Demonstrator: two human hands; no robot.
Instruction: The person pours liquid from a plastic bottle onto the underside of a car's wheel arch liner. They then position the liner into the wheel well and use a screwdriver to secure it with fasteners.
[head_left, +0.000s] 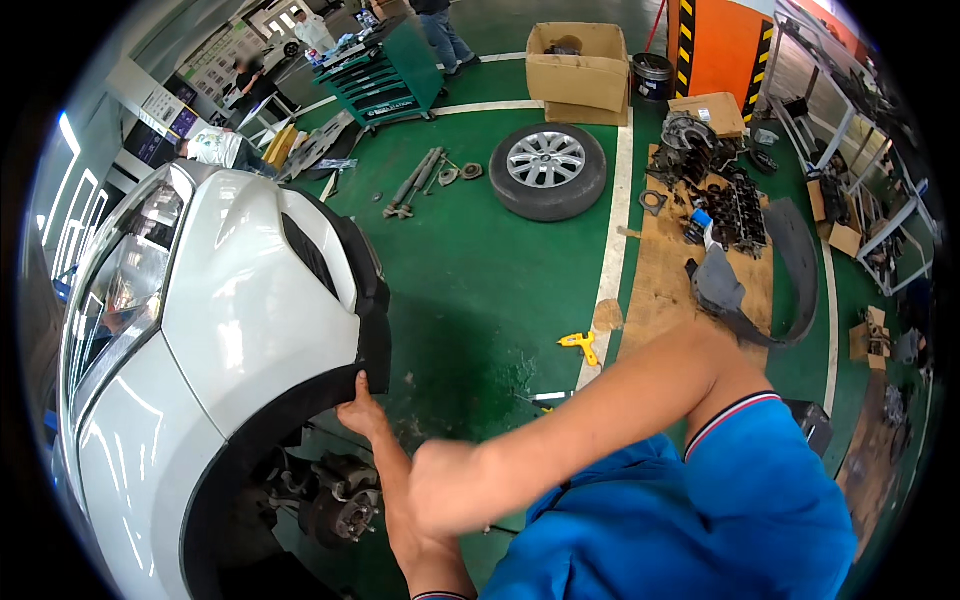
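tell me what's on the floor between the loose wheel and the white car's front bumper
In the head view, a pair of long grey strut-like parts with a few small round pieces lies between the wheel and the white car's bumper; the rest is bare green floor.

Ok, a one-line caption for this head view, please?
Left hand grips the black wheel-arch trim of a white car; removed wheel lies behind.

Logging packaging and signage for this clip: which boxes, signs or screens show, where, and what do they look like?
Large box: top centre on the floor, open, brown cardboard.
Small box: right of it, closed, brown, flat.
Hazard post: top right, orange with yellow-black striped edges.
Wall boards: top left, pale panels, too small to make out.
Box scraps: far right floor, brown.
No screens visible.
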